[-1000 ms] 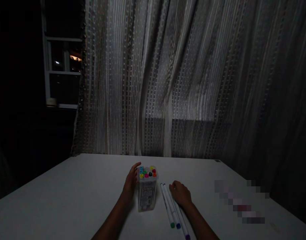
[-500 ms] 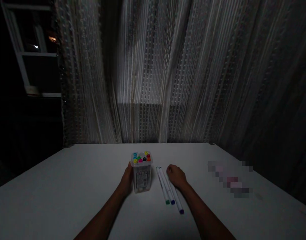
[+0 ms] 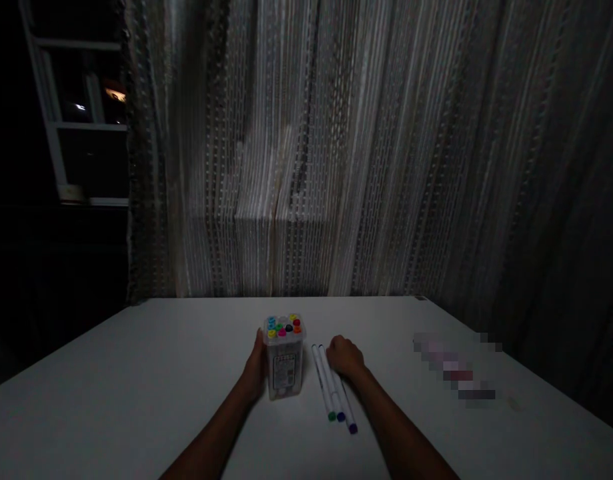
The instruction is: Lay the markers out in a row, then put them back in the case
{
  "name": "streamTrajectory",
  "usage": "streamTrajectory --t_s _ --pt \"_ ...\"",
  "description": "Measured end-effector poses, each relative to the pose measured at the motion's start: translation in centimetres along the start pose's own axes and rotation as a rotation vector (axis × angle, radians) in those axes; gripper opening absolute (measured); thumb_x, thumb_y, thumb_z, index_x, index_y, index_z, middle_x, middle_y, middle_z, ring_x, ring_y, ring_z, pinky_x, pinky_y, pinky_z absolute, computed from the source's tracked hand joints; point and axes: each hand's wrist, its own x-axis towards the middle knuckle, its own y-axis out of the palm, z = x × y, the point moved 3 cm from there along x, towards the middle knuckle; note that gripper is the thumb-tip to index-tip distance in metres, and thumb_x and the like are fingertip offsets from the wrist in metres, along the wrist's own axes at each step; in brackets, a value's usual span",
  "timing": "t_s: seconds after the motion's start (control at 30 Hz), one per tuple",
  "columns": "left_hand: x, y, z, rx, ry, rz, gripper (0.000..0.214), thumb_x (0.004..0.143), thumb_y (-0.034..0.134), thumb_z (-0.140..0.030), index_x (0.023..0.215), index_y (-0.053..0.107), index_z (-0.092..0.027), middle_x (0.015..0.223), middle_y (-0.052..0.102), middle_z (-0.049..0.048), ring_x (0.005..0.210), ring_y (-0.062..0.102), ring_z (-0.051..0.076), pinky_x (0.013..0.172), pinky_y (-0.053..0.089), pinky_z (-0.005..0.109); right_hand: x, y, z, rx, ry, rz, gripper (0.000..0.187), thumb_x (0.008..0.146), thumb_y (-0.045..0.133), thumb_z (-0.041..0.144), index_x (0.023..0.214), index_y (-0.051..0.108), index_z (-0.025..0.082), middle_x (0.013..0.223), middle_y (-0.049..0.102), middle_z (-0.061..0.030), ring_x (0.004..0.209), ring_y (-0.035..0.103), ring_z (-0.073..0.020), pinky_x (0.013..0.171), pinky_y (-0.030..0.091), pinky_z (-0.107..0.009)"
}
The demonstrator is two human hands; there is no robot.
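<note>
A clear plastic marker case stands upright on the white table, packed with markers whose colourful ends show at the top. My left hand is wrapped against its left side, the thumb up and the other fingers hidden behind. To the right lie three white markers side by side: one with a green end, one with a blue end, and one with a purple end. My right hand is closed over the far end of the purple-ended marker.
The white table reaches back to a hanging woven curtain. At the table's right lies a blurred-out, pinkish item that I cannot make out. A dark window is at the upper left.
My right hand has shifted slightly left, and the purple-ended marker now lies closer to the other two. My left hand stays at the case. The whole view has tilted a little.
</note>
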Motion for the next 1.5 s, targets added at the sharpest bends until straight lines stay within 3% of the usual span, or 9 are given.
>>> streamTrajectory --t_s 0.1,0.17,0.3,0.47,0.8,1.03,1.3,1.5 --pt "0.6 1.0 -0.7 -0.036 -0.063 -0.017 0.071 0.074 0.043 -0.074 0.100 0.066 -0.012 0.097 0.071 0.0140 0.108 0.059 0.033 0.098 0.040 0.048 0.9 0.4 0.8 0.019 0.016 0.021 0.027 0.082 0.046 0.023 0.100 0.063 0.013 0.103 0.066 -0.0149 0.096 0.062 -0.0256 0.071 0.042 -0.030" --pt "1.1 1.2 -1.0 -0.035 -0.034 -0.060 0.071 0.075 0.041 -0.074 0.098 0.066 -0.012 0.093 0.072 0.0144 0.102 0.063 0.033 0.093 0.044 0.049 1.0 0.8 1.0 0.044 0.032 -0.012 0.027 0.083 0.045 0.025 0.099 0.063 0.014 0.102 0.066 -0.0142 0.094 0.063 -0.0249 0.070 0.042 -0.030" --pt "1.5 0.1 -0.4 0.024 0.081 -0.072 0.065 0.075 0.050 -0.070 0.099 0.066 -0.011 0.093 0.072 0.0133 0.098 0.065 0.032 0.094 0.045 0.046 0.6 1.5 0.6 0.082 -0.016 -0.094 0.027 0.086 0.043 0.029 0.096 0.064 0.016 0.098 0.068 -0.0106 0.093 0.063 -0.0223 0.073 0.042 -0.028" --pt "1.0 -1.3 0.3 0.117 0.125 -0.049 0.069 0.073 0.054 -0.069 0.105 0.065 -0.010 0.099 0.071 0.0142 0.104 0.062 0.032 0.100 0.040 0.044 -0.1 1.3 0.4 0.131 -0.037 -0.084 0.026 0.085 0.046 0.031 0.098 0.065 0.019 0.101 0.067 -0.0076 0.093 0.062 -0.0203 0.074 0.041 -0.027" --pt "1.0 -1.6 0.3 0.209 0.102 -0.035 0.072 0.073 0.051 -0.070 0.110 0.064 -0.010 0.106 0.069 0.0142 0.105 0.061 0.031 0.101 0.039 0.044 -0.2 0.9 0.8 0.116 -0.028 -0.052 0.025 0.085 0.047 0.032 0.095 0.066 0.020 0.100 0.068 -0.0067 0.092 0.062 -0.0213 0.070 0.040 -0.027" --pt "0.4 -0.9 -0.1 0.141 0.105 -0.050 0.072 0.072 0.055 -0.068 0.115 0.061 -0.011 0.113 0.067 0.0138 0.109 0.059 0.031 0.100 0.040 0.044 -0.1 1.0 0.8 0.113 -0.028 -0.050 0.025 0.085 0.048 0.032 0.096 0.067 0.020 0.101 0.068 -0.0067 0.094 0.062 -0.0218 0.072 0.040 -0.027" --pt "0.6 -1.2 0.3 0.146 0.060 -0.049 0.071 0.072 0.054 -0.069 0.107 0.065 -0.009 0.104 0.069 0.0156 0.104 0.061 0.033 0.101 0.039 0.046 -0.4 0.9 0.9 0.115 -0.026 -0.058 0.024 0.085 0.047 0.030 0.095 0.066 0.020 0.101 0.068 -0.0067 0.094 0.062 -0.0212 0.073 0.041 -0.027" --pt "0.6 -1.2 0.1 0.170 0.101 -0.034 0.072 0.068 0.057 -0.071 0.106 0.066 -0.011 0.109 0.068 0.0145 0.110 0.058 0.034 0.104 0.036 0.046 -0.3 1.1 0.9 0.121 -0.036 -0.055 0.025 0.084 0.048 0.031 0.095 0.067 0.019 0.100 0.068 -0.0067 0.093 0.062 -0.0218 0.074 0.041 -0.027"
